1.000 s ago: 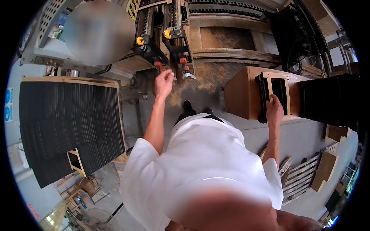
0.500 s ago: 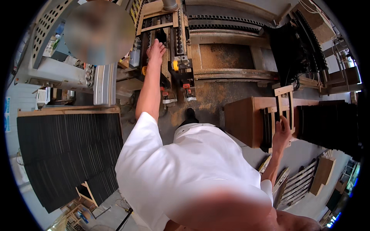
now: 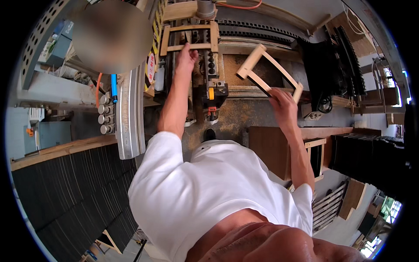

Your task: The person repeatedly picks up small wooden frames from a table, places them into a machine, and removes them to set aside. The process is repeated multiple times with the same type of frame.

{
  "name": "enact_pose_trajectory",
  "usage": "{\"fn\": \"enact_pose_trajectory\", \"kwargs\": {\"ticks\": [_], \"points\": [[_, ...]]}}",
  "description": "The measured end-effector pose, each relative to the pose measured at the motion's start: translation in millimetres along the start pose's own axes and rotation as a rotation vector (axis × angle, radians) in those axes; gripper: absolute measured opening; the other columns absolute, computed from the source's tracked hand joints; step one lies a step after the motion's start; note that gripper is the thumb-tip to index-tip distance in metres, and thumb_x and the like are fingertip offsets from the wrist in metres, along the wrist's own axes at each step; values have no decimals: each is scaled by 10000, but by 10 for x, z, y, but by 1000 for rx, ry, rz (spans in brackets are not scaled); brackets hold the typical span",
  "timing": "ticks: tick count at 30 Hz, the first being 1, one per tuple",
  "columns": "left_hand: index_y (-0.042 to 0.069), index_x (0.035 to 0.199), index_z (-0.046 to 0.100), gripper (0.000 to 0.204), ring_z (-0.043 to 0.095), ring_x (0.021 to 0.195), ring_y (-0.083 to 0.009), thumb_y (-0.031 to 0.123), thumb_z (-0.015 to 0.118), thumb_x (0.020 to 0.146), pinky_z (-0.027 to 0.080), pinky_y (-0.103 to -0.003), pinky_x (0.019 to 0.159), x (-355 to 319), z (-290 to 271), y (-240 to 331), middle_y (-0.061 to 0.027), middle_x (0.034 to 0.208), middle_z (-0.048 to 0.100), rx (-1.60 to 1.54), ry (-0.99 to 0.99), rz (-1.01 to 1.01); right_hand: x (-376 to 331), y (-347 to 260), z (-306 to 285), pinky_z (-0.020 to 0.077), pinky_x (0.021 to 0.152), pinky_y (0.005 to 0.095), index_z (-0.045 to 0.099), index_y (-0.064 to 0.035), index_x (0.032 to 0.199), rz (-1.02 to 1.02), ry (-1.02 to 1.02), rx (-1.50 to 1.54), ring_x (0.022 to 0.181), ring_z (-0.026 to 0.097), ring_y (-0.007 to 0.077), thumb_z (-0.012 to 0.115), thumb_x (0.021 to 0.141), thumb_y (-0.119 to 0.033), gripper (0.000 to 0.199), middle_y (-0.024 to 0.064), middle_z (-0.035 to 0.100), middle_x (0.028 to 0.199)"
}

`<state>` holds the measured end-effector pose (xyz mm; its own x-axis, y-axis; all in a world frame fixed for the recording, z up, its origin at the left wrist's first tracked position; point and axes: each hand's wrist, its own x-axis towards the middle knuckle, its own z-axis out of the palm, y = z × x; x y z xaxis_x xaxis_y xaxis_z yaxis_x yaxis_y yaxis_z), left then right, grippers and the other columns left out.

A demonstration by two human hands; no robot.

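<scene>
My left hand (image 3: pixel 186 60) reaches forward over a machine with chain tracks. Its fingers are closed at the near rail of a light wooden frame (image 3: pixel 165 41), which lies across the tracks. A second rectangular wooden frame (image 3: pixel 252 61) hangs tilted in the air to the right. My right hand (image 3: pixel 284 105) grips that frame by its near corner, fingers wrapped over the rail. Below the left hand, a yellow roller (image 3: pixel 211 93) sits on the machine's near end.
Stacks of dark slats or panels stand at the left (image 3: pixel 65 187) and right (image 3: pixel 366 161). Beside the right stack is a brown box-shaped stand (image 3: pixel 268 150) with another frame (image 3: pixel 321 159). A metal machine housing (image 3: pixel 130 118) rises left of my arm. Sawdust covers the floor (image 3: pixel 238 115) ahead.
My right hand has lifted a wooden frame from beside the right stack and carried it left and forward. The left hand has moved forward to the frame on the machine. The view has shifted.
</scene>
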<state>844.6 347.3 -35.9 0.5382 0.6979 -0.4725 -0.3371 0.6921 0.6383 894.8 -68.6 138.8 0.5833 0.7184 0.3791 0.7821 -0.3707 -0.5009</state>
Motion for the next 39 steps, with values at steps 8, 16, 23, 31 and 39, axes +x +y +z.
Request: {"fn": "enact_pose_trajectory", "kwargs": {"ticks": [8, 16, 23, 31, 39], "points": [[89, 1028, 624, 194, 654, 743, -153, 244, 663, 919, 564, -298, 665, -1976, -654, -478, -27, 855, 651, 68, -49, -97, 1373, -156, 1523, 477, 837, 406, 665, -91, 1054, -484, -202, 29, 930, 604, 297, 649, 791, -88, 264, 70, 687, 1012], [45, 1117, 614, 275, 651, 811, -142, 245, 644, 931, 560, -291, 729, -3199, -1138, -735, -52, 950, 665, 8, 102, -43, 2045, -300, 2612, 446, 904, 416, 658, -141, 1134, -661, -269, -75, 1011, 612, 291, 568, 792, -36, 369, 69, 688, 1071], [37, 1131, 612, 303, 652, 842, -160, 252, 654, 921, 555, -303, 750, -3671, -1258, -1049, -60, 970, 669, -115, 248, 22, 2666, -112, 2816, 452, 857, 410, 677, -194, 1143, -620, -319, -151, 949, 647, 279, 570, 811, -108, 360, 95, 708, 974], [52, 1112, 624, 320, 650, 828, -154, 278, 687, 896, 546, -289, 730, -3740, -1482, -1290, -41, 943, 665, -87, 393, 116, 2812, 6, 2905, 450, 860, 424, 682, -209, 1099, -709, -232, -116, 963, 643, 281, 582, 823, -148, 300, 90, 711, 945], [89, 1044, 633, 221, 654, 845, -169, 240, 692, 895, 559, -314, 738, -3686, -1775, -1556, -35, 922, 666, -151, 529, 89, 2859, 68, 2959, 438, 867, 422, 678, -250, 1113, -733, -204, -99, 984, 636, 275, 581, 844, -174, 295, 97, 714, 931]]}}
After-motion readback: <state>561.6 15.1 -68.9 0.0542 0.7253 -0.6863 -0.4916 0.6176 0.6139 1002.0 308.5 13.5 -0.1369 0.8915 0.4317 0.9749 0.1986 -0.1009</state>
